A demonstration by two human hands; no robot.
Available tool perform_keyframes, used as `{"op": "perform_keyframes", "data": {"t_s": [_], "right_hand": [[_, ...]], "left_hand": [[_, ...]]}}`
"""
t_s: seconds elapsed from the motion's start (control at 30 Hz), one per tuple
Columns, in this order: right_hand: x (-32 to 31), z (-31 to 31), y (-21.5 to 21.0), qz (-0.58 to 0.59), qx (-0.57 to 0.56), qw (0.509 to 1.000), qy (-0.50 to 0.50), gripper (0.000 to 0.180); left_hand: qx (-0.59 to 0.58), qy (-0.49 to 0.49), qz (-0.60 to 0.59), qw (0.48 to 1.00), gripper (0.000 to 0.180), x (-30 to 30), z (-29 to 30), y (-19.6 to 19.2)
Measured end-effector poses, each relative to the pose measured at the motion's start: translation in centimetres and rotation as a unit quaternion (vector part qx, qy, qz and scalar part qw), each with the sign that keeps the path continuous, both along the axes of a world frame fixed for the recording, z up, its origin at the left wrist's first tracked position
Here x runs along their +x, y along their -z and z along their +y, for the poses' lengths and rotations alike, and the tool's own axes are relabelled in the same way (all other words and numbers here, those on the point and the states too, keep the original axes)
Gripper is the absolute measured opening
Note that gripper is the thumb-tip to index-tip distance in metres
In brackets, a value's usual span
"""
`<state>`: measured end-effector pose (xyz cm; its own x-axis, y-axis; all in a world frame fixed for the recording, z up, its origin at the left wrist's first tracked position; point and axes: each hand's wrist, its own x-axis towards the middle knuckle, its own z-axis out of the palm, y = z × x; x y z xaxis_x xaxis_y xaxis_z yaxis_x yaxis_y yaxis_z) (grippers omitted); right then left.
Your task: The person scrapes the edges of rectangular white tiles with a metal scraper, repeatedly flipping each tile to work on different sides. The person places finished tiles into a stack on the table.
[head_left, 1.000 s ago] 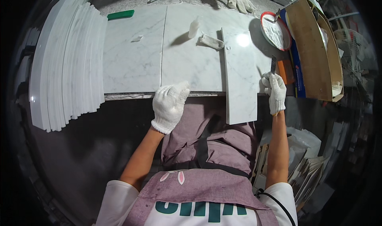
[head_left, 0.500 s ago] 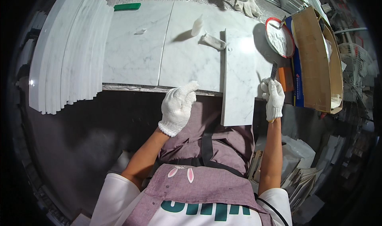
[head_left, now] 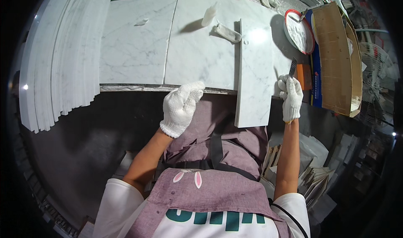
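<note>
Pinches a dark ridged tool (head_left: 293,67) between the thumb and fingers of the white-gloved right hand (head_left: 292,97), near the right end of the front edge of the table (head_left: 130,62), with its tip toward the back edge and just beside an orange block (head_left: 304,76). Holds the left hand (head_left: 180,108), gloved too, at the same front edge with its fingers curled and pressed together; cannot tell about anything hidden in its palm. Has between both hands a long marble strip (head_left: 255,74), lying across the front edge with its near end jutting out. Shows, left of the strip, a translucent bottle (head_left: 209,15) and a pale rolled piece (head_left: 227,32); toward the right edge, a red-rimmed bowl (head_left: 299,32) beside a cardboard box (head_left: 336,57); along the left edge, stacked white slabs (head_left: 63,62).
</note>
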<state>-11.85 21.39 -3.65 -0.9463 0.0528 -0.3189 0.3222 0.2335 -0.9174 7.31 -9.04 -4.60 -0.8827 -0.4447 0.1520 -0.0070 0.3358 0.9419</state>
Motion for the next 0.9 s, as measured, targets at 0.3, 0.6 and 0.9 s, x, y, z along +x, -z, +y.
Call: {"op": "perform_keyframes", "data": {"t_s": [0.3, 0.6, 0.9], "right_hand": [[0.1, -0.8, -0.5, -0.001, -0.022, 0.999, 0.026, 0.023], [0.1, -1.1, -0.6, 0.005, -0.021, 0.999, 0.034, 0.022], [0.1, -1.0, -0.6, -0.001, -0.002, 0.999, 0.033, 0.023]], "left_hand": [[-0.074, 0.055, 0.03, 0.995, 0.016, -0.3, -1.1, 0.4], [-0.12, 0.084, -0.001, 0.989, 0.022, -1.1, -1.2, -0.8], [-0.151, 0.059, -0.005, 0.987, 0.016, -1.2, -0.8, -0.8]]}}
